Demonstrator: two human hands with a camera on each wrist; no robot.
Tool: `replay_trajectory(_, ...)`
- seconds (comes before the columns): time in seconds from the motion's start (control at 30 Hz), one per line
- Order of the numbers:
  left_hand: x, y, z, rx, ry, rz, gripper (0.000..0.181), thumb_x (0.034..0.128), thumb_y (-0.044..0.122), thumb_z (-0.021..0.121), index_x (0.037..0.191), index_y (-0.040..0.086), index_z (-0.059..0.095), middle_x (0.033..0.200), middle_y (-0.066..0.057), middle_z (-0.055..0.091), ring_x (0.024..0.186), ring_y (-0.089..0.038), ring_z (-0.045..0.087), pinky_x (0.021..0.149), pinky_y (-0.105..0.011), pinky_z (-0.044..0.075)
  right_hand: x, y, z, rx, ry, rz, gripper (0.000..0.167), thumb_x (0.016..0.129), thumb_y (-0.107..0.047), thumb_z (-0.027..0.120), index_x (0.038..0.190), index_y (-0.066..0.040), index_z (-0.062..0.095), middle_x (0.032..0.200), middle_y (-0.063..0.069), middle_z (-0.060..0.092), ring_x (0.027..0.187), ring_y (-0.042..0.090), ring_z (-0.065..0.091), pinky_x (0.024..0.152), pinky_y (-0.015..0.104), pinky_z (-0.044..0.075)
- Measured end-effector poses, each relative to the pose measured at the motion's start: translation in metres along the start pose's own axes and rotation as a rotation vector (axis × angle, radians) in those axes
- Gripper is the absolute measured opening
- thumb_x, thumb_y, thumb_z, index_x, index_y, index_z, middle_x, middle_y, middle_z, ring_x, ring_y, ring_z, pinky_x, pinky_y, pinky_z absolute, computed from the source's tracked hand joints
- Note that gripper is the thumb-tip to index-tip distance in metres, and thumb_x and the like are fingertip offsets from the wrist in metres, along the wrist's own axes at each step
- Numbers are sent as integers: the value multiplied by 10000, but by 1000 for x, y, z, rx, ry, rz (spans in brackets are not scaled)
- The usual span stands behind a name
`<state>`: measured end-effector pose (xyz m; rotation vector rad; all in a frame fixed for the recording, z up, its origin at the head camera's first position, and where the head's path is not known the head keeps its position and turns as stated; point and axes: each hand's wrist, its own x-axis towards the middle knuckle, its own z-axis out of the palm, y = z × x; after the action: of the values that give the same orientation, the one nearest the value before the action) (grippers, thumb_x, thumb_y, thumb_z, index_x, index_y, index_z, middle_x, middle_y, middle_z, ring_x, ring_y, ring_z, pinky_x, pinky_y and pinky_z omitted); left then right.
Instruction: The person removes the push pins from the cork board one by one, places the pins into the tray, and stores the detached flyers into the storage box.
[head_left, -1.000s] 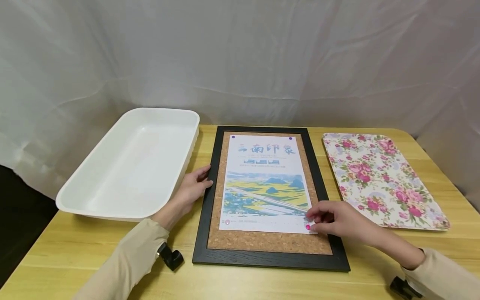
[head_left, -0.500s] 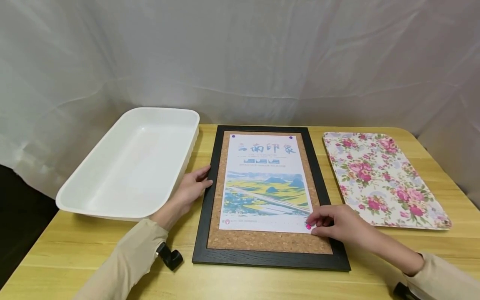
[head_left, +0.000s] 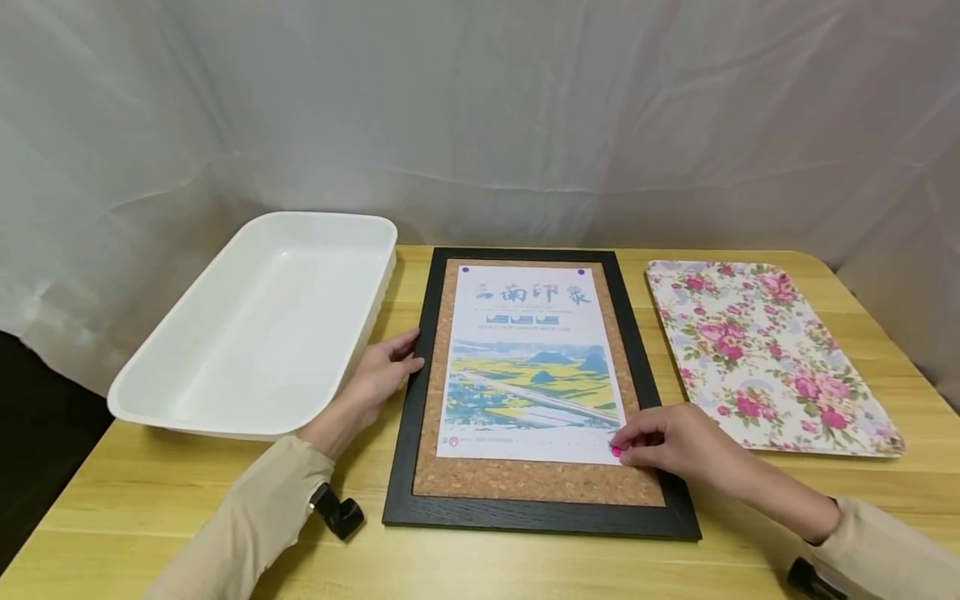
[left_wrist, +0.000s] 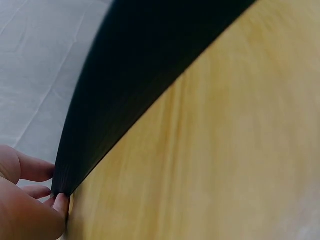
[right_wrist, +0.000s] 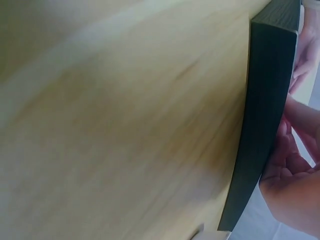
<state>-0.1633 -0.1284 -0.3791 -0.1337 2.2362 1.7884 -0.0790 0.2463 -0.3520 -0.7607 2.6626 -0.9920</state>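
Left hand [head_left: 381, 372] touching frame [head_left: 413, 417] — corkboard [head_left: 540, 483] between — right hand [head_left: 686, 443] pinching pink pin [head_left: 617, 452].

Table [head_left: 480, 568]: yellow-toned wood grain, streaks running mostly crosswise; far right corner rounded. Three items lying directly on it, in a row from left to right.

1. White tub [head_left: 255, 342]: deep, rectangular, rounded corners, rolled rim, open side up; set at a slant, its near left portion hiding part of the table's left edge.

2. Black-framed cork board [head_left: 540, 483]: flat, cork side up, at the middle; long sides running from near to far; apart from the tub, a strip of wood showing between.

3. Flowered tray [head_left: 768, 358]: shallow, white, pink roses with green leaves; flat, apart from the board.
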Motion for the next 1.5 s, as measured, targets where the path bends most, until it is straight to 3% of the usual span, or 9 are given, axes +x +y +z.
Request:
replay_trajectory(0.1, 0, 1, 0, 6, -1, 3, 569, 976, 28, 527, 1509, 70, 333, 1518, -154, 343, 1218, -224, 425, 688, -234, 383, -1, 2, 1, -22, 21, -46, 98, 823, -113, 772, 919, -125, 779, 916, -22, 712, 737, 27, 629, 555, 222, 491)
replay_trajectory(0.27, -1, 2, 1, 6, 5, 4, 567, 977, 31, 526, 1509, 74, 335, 1517, -151, 346, 1138, -228, 442, 643, -236, 366, 1, 6, 1, -82, 52, -215, 118, 795, -54, 782, 884, -132, 780, 882, -34, 713, 765, 62, 653, 571, 226, 514)
replay_trajectory(0.37, -1, 2, 0, -1, 3, 6, 562, 980, 26, 519, 1508, 60, 331, 1517, -164, 340, 1139, -238, 438, 639, -236, 362, 3, 7, 0, -89, 32, -246, 115, 802, -54, 776, 877, -142, 776, 867, -48, 706, 762, 60, 648, 576, 231, 517)
replay_trajectory(0.63, -2, 1, 0, -8, 4, 0, 559, 979, 19, 519, 1505, 57, 336, 1519, -163, 338, 1136, -249, 443, 630, -227, 366, 9, 4, -5, -68, -80, -188, 109, 823, -39, 751, 872, -137, 755, 798, -104, 649, 650, -16, 534, 540, 223, 472)
replay_trajectory(0.9, -1, 1, 1, -7, 6, 5, 559, 978, 19, 521, 1504, 56, 337, 1517, -167, 339, 1145, -251, 442, 636, -225, 368, 13, 2, -8, 19, -146, -75, 68, 852, -85, 734, 849, -153, 745, 727, -160, 593, 593, 9, 481, 523, 226, 443)
replay_trajectory(1.2, -1, 0, 0, -10, 9, 4, 560, 978, 16, 519, 1505, 51, 332, 1519, -170, 334, 1174, -254, 429, 656, -226, 375, 12, 4, -7, 62, -133, -74, 59, 857, -82, 729, 857, -139, 746, 735, -146, 613, 592, 13, 491, 525, 227, 450)
replay_trajectory(1.5, -1, -2, 0, -8, 6, 9, 563, 978, 15, 517, 1507, 53, 328, 1520, -165, 332, 1327, -249, 366, 813, -264, 393, 14, 7, -12, 92, -186, -103, 46, 854, -118, 741, 895, -119, 760, 749, -135, 639, 597, 20, 524, 523, 236, 467)
